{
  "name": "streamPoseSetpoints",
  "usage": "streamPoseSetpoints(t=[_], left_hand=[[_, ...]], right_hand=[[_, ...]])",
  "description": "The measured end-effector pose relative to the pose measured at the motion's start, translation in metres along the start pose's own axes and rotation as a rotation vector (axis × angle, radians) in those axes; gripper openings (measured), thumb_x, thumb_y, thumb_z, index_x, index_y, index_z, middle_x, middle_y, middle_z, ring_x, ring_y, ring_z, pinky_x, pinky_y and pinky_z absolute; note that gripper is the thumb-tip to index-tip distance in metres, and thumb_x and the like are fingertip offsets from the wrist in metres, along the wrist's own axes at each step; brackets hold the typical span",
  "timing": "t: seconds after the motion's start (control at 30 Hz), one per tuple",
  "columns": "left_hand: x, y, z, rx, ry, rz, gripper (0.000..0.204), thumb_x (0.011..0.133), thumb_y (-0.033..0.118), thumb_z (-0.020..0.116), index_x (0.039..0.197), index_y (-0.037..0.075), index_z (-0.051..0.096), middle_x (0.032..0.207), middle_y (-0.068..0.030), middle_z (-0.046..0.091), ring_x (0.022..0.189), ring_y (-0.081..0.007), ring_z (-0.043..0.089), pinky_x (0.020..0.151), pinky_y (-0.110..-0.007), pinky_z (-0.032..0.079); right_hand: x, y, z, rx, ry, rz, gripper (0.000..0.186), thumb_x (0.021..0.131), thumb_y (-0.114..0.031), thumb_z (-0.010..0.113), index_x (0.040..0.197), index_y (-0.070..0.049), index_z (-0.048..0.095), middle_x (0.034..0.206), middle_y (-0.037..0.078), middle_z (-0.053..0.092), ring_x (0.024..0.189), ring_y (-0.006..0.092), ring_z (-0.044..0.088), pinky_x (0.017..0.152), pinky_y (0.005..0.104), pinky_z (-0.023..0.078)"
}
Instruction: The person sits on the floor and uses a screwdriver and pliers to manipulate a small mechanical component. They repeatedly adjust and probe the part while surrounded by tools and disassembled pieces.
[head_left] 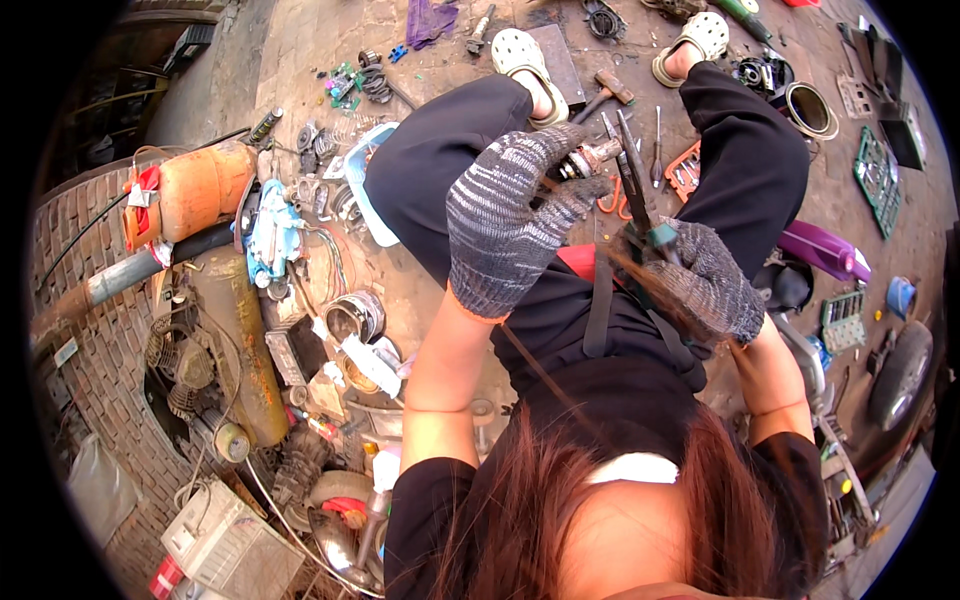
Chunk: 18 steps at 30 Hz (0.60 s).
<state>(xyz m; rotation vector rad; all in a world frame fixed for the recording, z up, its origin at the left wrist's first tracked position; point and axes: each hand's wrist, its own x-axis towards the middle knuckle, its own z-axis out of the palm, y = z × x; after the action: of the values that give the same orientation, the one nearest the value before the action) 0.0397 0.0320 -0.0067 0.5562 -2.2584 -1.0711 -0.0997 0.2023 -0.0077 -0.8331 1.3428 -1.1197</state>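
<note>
My left hand (512,215), in a grey striped knit glove, grips a small cylindrical metal part (592,158) with ringed sections, held up over my lap. In a matching glove, my right hand (705,282) is closed round a long dark pliers-like tool (634,172) with a green handle. Its two long tips point away from me, a little apart, just right of the metal part. Whether they touch it, I cannot tell. Beyond my hands, a wooden-handled hammer (612,88) and a screwdriver (657,150) lie on the ground, near an orange-handled tool (612,200), partly hidden.
To the left lie an orange gas cylinder (205,190), a rusty yellow cylinder (235,350), a light blue tray (362,180) and many loose metal parts. On the right are a purple bottle (825,250), green socket trays (876,180) and a tyre (900,375).
</note>
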Motion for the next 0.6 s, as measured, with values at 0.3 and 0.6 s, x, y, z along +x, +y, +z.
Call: streamPoseSetpoints(t=[0.3,0.6], left_hand=[[-0.001,0.01,0.003,-0.332,0.063,-0.057,0.038,0.075,-0.004,0.069,0.111,-0.001,0.055,0.099,-0.0065,0.062,0.084,-0.0082,0.057,0.072,-0.021,0.048],[0.001,0.008,0.005,-0.116,0.195,0.079,0.027,0.071,0.005,0.071,0.096,0.001,0.06,0.083,-0.0098,0.063,0.072,-0.0207,0.063,0.067,-0.029,0.05]], right_hand=[[-0.007,-0.012,-0.003,0.363,-0.005,0.15,0.036,0.083,-0.023,0.059,0.107,0.004,0.059,0.087,0.008,0.065,0.066,0.0067,0.054,0.056,0.0193,0.042],[-0.004,-0.013,-0.003,0.271,-0.036,0.171,0.032,0.083,-0.022,0.059,0.102,0.003,0.062,0.075,0.004,0.064,0.058,0.0058,0.051,0.053,0.0198,0.04]])
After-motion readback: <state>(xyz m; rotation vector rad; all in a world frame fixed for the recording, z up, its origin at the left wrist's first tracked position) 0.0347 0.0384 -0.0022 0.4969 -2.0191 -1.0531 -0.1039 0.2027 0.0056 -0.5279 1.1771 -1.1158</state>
